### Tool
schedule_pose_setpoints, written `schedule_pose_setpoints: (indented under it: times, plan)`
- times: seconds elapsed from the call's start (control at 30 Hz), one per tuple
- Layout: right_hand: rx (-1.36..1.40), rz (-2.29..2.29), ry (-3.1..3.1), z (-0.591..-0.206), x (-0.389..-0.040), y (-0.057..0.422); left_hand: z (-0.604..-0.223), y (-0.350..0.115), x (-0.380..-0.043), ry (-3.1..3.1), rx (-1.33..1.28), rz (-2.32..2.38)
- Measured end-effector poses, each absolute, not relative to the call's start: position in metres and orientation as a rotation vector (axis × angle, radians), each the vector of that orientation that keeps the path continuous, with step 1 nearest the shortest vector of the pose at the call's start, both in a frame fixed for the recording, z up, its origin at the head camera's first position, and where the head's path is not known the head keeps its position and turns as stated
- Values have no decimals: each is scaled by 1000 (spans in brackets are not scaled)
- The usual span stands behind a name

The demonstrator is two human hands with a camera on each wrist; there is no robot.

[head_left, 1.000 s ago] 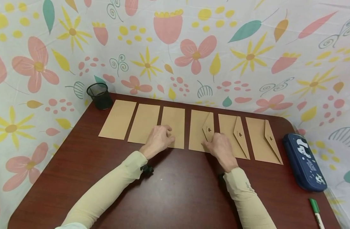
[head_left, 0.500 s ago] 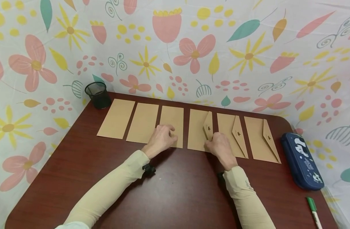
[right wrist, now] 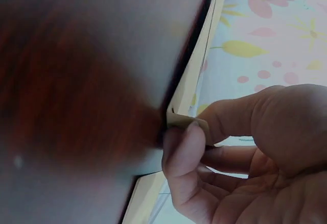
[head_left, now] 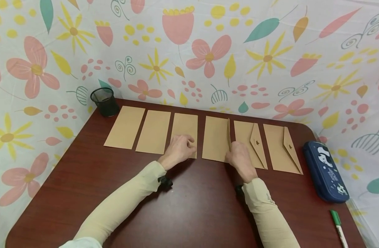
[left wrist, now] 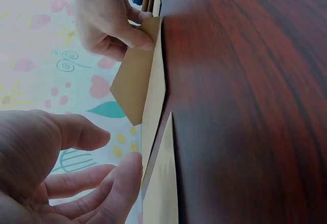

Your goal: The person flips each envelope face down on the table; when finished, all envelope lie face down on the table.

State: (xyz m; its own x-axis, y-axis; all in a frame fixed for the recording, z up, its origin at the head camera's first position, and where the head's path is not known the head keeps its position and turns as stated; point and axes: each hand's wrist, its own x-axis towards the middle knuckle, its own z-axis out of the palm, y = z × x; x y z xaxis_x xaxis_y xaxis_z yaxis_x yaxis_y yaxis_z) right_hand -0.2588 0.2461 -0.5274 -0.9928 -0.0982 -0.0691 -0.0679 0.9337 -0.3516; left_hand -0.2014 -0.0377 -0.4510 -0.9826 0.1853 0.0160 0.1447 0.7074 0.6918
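Observation:
A row of several brown paper envelopes lies along the back of the table. My right hand [head_left: 240,159] pinches the flap of the envelope [head_left: 214,136] right of the middle; in the left wrist view that flap [left wrist: 134,78] stands up from the body. Close up, the flap's end [right wrist: 190,123] sits between right thumb and fingers. Over the lower part of the neighbouring envelope [head_left: 184,123] hovers my left hand [head_left: 179,150], its fingers loosely bent and holding nothing. Two envelopes [head_left: 245,134] [head_left: 274,148] on the right have their printed flaps folded over.
Two more envelopes [head_left: 124,127] [head_left: 153,131] lie at the left, with a black mesh pen cup [head_left: 105,102] behind them. A blue pencil case [head_left: 326,172] and a green-capped marker [head_left: 339,225] are at the right edge. Patterned cloth [head_left: 177,58] hangs behind the table [head_left: 177,213].
The flap under my right hand has swung up from lying folded to standing on edge. My left hand has shifted slightly to the right.

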Motion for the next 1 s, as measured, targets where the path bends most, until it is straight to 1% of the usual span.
schedule_pose_setpoints:
  times: [0.2,0.37,0.4,0.6,0.67,0.77,1.0]
  plan:
    - [-91,-614,3025,-529,-257,250,-452,-30,-203,2885,223,1113]
    - [-72,-709,2997,-518,-248,250,-457,-22,-206,2851,187,1172]
    - [-65,-716,2997,-512,-244,248,-458,-20,-207,2846,181,1182]
    - [-15,-756,2932,-440,-204,225,-460,-13,-211,2667,183,1395]
    - [-9,-773,2916,-427,-197,220,-460,-12,-212,2531,174,1513]
    - [-19,-779,2938,-422,-194,219,-459,-11,-213,2336,144,1654]
    - [-64,-785,2980,-426,-190,222,-457,-8,-213,2157,87,1754]
